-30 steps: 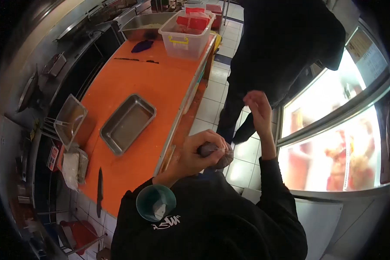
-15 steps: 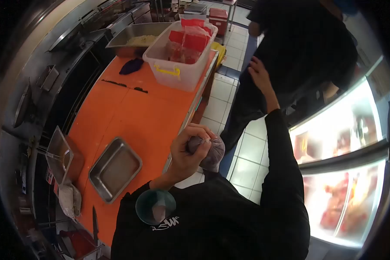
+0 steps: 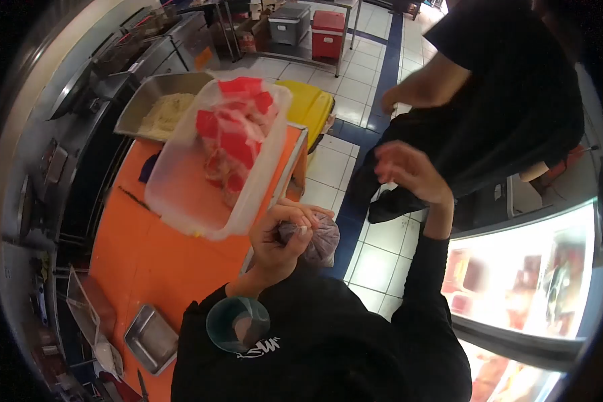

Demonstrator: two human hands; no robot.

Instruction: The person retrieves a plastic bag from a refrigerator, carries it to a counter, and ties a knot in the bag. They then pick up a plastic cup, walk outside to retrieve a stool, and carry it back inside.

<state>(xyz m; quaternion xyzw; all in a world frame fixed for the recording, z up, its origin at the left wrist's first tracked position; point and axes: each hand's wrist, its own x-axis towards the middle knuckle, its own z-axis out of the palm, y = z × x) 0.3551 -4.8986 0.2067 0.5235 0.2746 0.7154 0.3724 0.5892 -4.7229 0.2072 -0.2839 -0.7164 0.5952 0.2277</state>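
Note:
My left hand (image 3: 275,244) is closed round the gathered neck of a clear plastic bag (image 3: 323,240) with something greyish purple inside. It holds the bag in front of my body, beside the table's edge. My right hand (image 3: 415,169) is raised in the air to the right, its fingers apart, slightly bent and a little blurred. Nothing shows in it. Close by stands a person in black (image 3: 502,114), whose bent arm is near my right hand. To the left of my left hand, a translucent plastic tub (image 3: 174,194) holds red and clear plastic packs.
On the orange tabletop (image 3: 147,254) are a metal pan (image 3: 153,338) and a tray of pale crumbs (image 3: 167,114). A knife (image 3: 143,385) lies at its near end. A lit display fridge (image 3: 516,281) stands right. Beyond the table is a yellow lid (image 3: 308,110).
My view has shifted, so the tub looks larger and nearer. My right hand has lowered and its fingers have bent. The other person's arm now extends leftward. My left hand keeps hold of the bag.

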